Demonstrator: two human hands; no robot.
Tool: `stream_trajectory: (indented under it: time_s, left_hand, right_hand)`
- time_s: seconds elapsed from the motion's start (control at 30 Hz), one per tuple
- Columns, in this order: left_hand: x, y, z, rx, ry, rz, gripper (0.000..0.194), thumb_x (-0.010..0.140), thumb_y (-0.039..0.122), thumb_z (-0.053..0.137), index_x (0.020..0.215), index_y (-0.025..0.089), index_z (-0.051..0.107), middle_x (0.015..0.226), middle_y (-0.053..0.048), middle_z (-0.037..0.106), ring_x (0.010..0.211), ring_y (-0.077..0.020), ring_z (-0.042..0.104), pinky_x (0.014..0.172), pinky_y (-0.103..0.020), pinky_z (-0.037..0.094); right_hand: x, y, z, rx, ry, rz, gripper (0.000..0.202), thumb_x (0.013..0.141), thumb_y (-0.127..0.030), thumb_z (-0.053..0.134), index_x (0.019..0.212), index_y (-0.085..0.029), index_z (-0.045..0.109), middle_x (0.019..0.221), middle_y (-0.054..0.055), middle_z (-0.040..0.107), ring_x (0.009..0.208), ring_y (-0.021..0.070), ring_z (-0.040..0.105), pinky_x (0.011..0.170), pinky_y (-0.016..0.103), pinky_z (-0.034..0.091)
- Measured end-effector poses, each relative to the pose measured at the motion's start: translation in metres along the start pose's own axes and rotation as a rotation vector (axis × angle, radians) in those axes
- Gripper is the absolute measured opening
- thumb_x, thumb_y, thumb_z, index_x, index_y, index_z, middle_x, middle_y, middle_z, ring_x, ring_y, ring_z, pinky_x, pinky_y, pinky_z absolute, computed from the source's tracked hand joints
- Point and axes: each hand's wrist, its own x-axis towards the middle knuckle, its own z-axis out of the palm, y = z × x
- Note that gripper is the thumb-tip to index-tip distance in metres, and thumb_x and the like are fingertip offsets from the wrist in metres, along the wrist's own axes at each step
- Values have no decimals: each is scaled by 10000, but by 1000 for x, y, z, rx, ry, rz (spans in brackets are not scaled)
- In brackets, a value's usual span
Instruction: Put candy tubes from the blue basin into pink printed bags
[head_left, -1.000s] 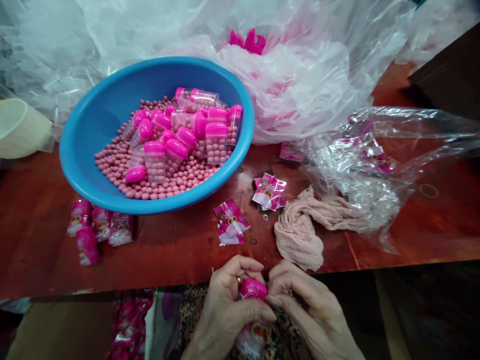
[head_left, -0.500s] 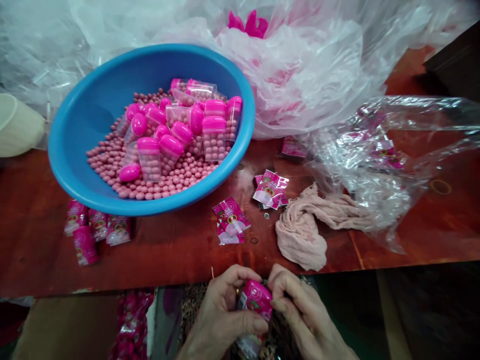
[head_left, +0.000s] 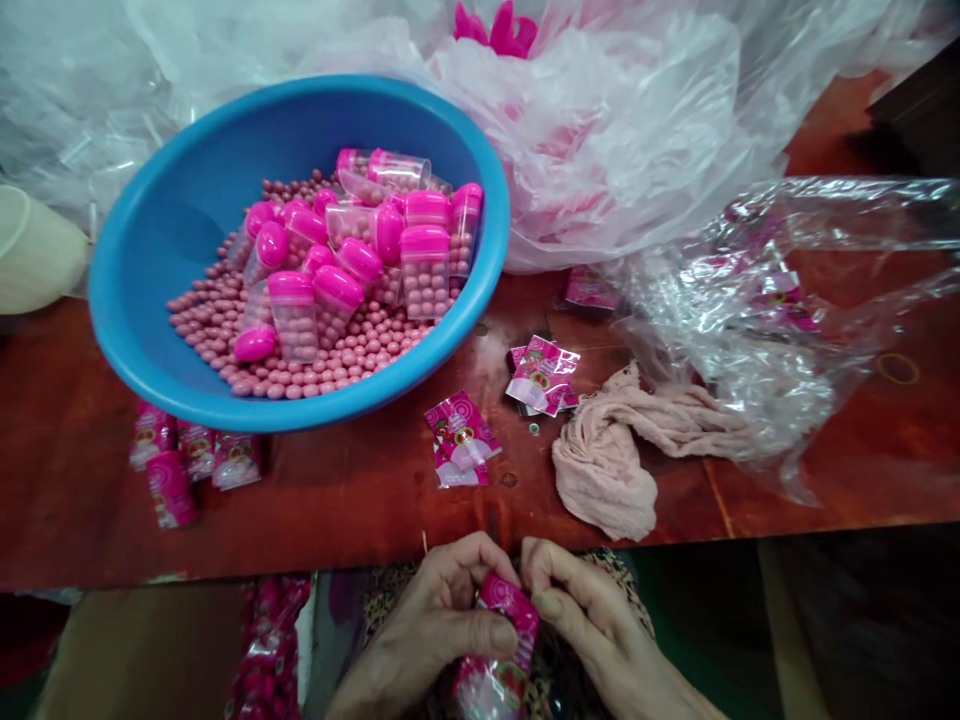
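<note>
Just below the table's front edge, my left hand [head_left: 450,605] is closed round a small container in a pink printed wrapper [head_left: 499,640], thumb across its front. My right hand [head_left: 581,610] has thumb and fingers pinched at the wrapper's upper right edge. Flat pink printed wrappers [head_left: 461,435] lie on the table above my hands, with a small stack of wrappers [head_left: 544,375] to their right. A blue basin [head_left: 300,415] holds pink candy balls [head_left: 360,350] and several clear cups with pink lids [head_left: 292,315]. Several wrapped containers [head_left: 171,488] lie left of the flat wrappers.
A crumpled beige cloth [head_left: 607,475] lies near the table's front edge [head_left: 315,560]. Clear plastic [head_left: 780,370] is spread at the right, white bags [head_left: 622,130] behind. A pale cup [head_left: 37,250] stands far left. Below the table are more pink packets [head_left: 270,640].
The wrapped container in my left hand has moved slightly down and left and shows more of its front. My right hand has shifted slightly left along with it.
</note>
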Motion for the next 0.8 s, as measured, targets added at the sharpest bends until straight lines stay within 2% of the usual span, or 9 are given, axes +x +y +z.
stream_trajectory:
  time_s: [0.17,0.23,0.3,0.37,0.47,0.53,0.6,0.7,0.8]
  left_hand:
    - [1,-1,4,-65,71,57,252,618,283,808,780,165,656,614,32,593,539,-82,458,529,-193,338]
    - [0,1,9,-79,166,134,225,629,272,805,784,180,670,617,29,621,547,-91,497,533,-194,363]
    - [-1,3,13,-25,279,255,181,641,245,800,777,195,691,652,27,647,589,-100,543,560,-192,400]
    - [-1,5,16,72,361,374,144,653,208,793,771,214,711,708,29,669,639,-102,576,599,-184,431]
    - [1,5,20,165,392,498,132,677,163,774,767,245,722,742,41,682,671,-100,594,633,-178,454]
    - [1,4,22,180,395,561,124,697,164,759,773,256,726,740,43,684,680,-102,598,644,-182,461]
    - [0,2,23,178,420,613,102,709,184,752,772,260,727,748,41,685,699,-111,603,657,-190,466]
    - [-3,2,19,280,461,573,62,726,211,738,768,255,725,741,32,685,701,-126,606,656,-202,462]
    - [-8,5,11,492,452,452,142,731,203,731,863,251,742,793,1,700,723,-153,616,668,-228,461]
  right_hand:
    - [6,3,5,128,131,25,365,898,-512,484,698,-211,430,656,-59,369,580,97,338,524,197,328]
    - [2,4,8,145,229,11,341,932,-496,426,738,-218,467,666,-54,422,593,93,414,558,177,387]
    - [-5,6,12,93,259,-22,315,923,-525,426,903,-240,560,769,-18,568,706,111,567,670,193,481]
    - [-13,11,15,-99,259,-108,414,841,-579,536,1113,-271,587,939,35,679,858,177,668,755,248,544]
    - [-19,18,17,-523,390,-298,471,754,-522,679,1151,-271,644,1023,69,734,926,250,704,768,285,583]
    - [-17,17,18,-699,448,-404,371,820,-428,642,1153,-266,662,1024,64,749,902,239,721,772,275,590]
    - [-14,11,18,-775,423,-475,335,890,-356,558,1198,-253,641,1011,56,756,870,210,732,761,243,591]
    - [-13,2,18,-838,345,-505,346,929,-306,487,1246,-242,609,989,49,762,853,188,735,741,212,591]
    - [-19,2,19,-906,402,-493,354,931,-341,478,1243,-239,608,996,65,759,888,211,729,750,239,594]
